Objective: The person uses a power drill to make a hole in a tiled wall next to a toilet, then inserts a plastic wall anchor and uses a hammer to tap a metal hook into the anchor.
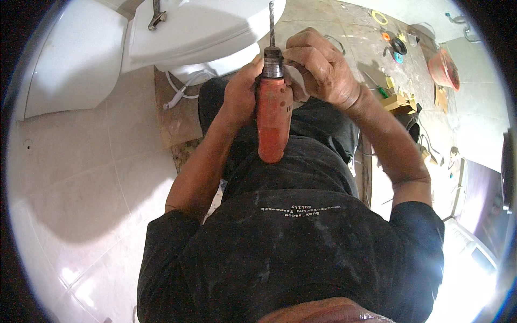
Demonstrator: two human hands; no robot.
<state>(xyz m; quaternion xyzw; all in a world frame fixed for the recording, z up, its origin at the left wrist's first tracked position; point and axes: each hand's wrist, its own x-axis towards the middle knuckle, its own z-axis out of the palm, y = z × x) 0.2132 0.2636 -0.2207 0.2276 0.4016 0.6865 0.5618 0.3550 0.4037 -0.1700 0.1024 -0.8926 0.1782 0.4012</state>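
Note:
A red power drill (274,121) is held upright before my body, its bit pointing away from me. My left hand (241,92) is wrapped round its left side, just below the metal chuck (273,65). A long spiral drill bit (272,27) sticks out of the chuck. On the right, my right hand (322,65) has its fingers pinched together against the chuck's side. Whatever those fingers grip, if anything, is hidden. The drill's handle and trigger are out of sight.
A white washbasin (199,32) with a tap (157,15) stands ahead to the left. Below it a white hose (180,98) hangs. Across the dusty floor at right lie tape rolls, a green-handled screwdriver (383,92), a yellow block (394,102) and an orange bucket (442,70).

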